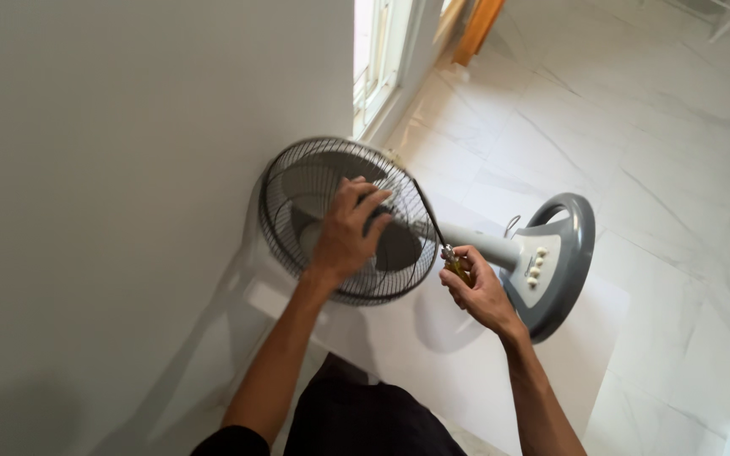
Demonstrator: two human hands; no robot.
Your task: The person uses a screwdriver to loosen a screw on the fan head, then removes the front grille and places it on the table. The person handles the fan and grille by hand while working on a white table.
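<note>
A grey and white pedestal fan stands on a white mat, seen from above. Its round wire grille (297, 190) faces up toward me. My left hand (348, 232) rests flat on the grille's front, fingers spread over the dark hub. My right hand (471, 287) grips a screwdriver (458, 268) with a yellowish handle, its tip at the grille's rim near the fan's neck (487, 245). The round grey base (563, 262) carries a white panel with several buttons.
A plain white wall (111, 169) runs along the left. A window frame (386, 59) sits at the top centre. Pale marble floor tiles (635, 127) stretch to the right. The white mat (441, 355) lies under the fan. My dark trousers show at the bottom.
</note>
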